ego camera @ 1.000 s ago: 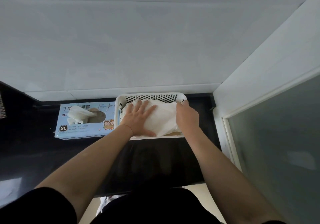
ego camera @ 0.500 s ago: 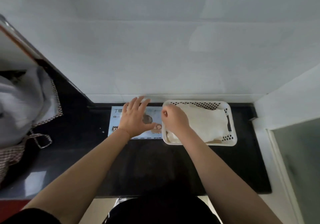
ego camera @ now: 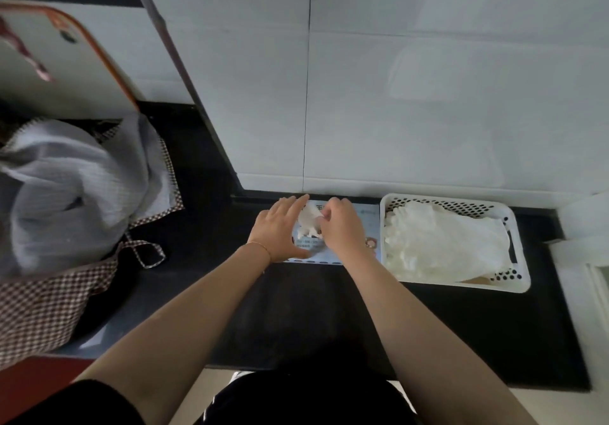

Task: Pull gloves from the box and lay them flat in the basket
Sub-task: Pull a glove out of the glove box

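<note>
A black counter (ego camera: 296, 319) runs along a white tiled wall (ego camera: 395, 111), with bare dark room in front of the box and basket. The blue glove box (ego camera: 370, 227) sits against the wall, touching the white basket (ego camera: 520, 284) on its right. A pile of white gloves (ego camera: 441, 246) lies flat in the basket. The left hand (ego camera: 280, 228) rests flat on the box, fingers straight. The right hand (ego camera: 339, 227) pinches a white glove (ego camera: 308, 220) sticking out of the box. A checked cloth (ego camera: 66, 200) sits far left.
</note>
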Available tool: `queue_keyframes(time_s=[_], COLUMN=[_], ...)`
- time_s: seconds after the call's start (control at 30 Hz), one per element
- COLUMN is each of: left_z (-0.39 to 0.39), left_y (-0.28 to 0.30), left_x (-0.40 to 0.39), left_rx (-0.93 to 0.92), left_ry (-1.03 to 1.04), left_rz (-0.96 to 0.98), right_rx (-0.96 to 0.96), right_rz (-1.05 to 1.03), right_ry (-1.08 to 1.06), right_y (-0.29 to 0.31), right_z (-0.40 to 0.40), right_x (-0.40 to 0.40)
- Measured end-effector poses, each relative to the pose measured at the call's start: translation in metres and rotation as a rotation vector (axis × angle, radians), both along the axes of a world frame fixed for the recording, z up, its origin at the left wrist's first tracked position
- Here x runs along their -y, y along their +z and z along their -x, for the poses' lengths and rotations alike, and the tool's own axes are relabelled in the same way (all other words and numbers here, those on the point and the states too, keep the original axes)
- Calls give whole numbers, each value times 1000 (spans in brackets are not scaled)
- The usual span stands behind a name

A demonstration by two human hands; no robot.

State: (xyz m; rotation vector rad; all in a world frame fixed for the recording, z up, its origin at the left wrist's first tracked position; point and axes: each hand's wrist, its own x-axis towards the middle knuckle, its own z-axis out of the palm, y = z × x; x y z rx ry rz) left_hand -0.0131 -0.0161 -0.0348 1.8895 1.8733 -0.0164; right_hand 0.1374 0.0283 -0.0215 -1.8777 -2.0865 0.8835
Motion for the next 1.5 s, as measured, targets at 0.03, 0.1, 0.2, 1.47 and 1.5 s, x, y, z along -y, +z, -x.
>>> queue_keyframes(time_s=[0.03,0.1,0.2,1.47,1.5], left_z=[0,1,2,-115,-118], left_y=[1,0,-1,133,135], left_x=[1,1,0,-33,-33], left_rx=[5,15,25,949,958], left_ry=[4,6,11,269,285], left_rz=[3,-3,-11,50,44], right_rx=[-7,-24,-141,-485,-464], right_rz=[-20,-69,-121,130,98], right_ry=[-38,-98,-184,-213,-221], right_y=[4,14,34,144,147], right_z=[-2,-10,-25,-176,-177], right_x=[-1,-4,-11,-21,-21])
